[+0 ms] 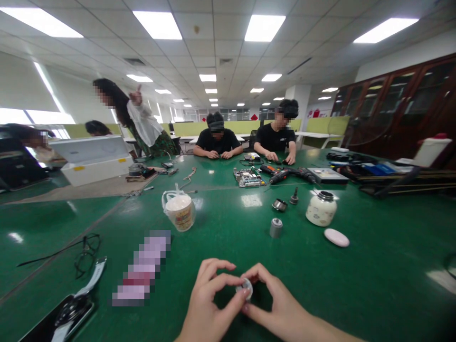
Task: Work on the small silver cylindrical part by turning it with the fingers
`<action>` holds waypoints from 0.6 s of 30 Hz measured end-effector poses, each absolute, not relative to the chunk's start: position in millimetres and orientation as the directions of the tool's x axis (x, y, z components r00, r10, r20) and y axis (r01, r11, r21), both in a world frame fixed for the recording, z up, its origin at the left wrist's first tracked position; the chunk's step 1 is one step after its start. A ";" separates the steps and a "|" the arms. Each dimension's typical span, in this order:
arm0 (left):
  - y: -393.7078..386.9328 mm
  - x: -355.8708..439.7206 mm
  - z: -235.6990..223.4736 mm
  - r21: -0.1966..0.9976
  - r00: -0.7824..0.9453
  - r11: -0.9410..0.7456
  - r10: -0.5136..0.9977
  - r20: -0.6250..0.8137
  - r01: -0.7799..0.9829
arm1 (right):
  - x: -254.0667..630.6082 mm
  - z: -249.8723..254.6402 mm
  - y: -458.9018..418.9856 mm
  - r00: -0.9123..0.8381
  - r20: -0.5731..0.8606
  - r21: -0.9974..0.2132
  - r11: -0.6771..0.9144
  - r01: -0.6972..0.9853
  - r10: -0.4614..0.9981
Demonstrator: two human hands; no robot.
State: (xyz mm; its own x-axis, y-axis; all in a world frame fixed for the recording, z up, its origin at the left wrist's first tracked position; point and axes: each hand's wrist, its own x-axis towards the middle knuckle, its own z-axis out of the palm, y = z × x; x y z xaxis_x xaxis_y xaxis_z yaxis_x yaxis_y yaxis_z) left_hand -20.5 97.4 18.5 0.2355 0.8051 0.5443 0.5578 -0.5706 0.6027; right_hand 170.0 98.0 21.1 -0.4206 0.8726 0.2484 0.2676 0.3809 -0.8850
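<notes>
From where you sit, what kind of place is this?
It looks like an office, perhaps used as a workshop: there are low green partitions, glass-doored wooden cabinets, and a big green table with a circuit board on it.

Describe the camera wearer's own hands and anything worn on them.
The left hand and right hand are bare, with slender fingers; no glove, ring or watch shows. The right forearm shows no sleeve; the left is mostly out of frame.

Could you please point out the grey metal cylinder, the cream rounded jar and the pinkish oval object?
Grey metal cylinder [276, 230]: head view, side wall.
Cream rounded jar [321, 212]: head view, body's middle.
Pinkish oval object [337, 237]: head view, top face.
</notes>
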 end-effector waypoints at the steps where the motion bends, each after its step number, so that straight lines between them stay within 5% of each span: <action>1: 98.0 -20.2 19.5 0.601 0.236 -0.567 0.807 0.541 0.563 | 170.0 20.2 98.3 -0.419 0.249 -0.888 0.378 0.261 0.873; 12: 107.5 -25.2 34.3 0.603 0.231 -0.588 0.792 0.565 0.539 | 170.6 18.8 97.6 -0.413 0.215 -0.893 0.350 0.283 0.885; 18: 140.9 -57.2 18.4 0.547 0.078 -0.347 0.887 0.454 0.762 | 171.2 20.6 96.6 -0.415 0.189 -0.889 0.334 0.312 0.890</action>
State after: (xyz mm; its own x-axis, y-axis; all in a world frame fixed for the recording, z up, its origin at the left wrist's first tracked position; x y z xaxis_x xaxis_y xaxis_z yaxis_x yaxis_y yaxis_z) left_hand -57.2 140.9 18.4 0.0781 0.8873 0.4545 0.7618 -0.3472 0.5470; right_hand 171.2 96.6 20.6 -0.4146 0.8902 0.1889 0.3123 0.3342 -0.8893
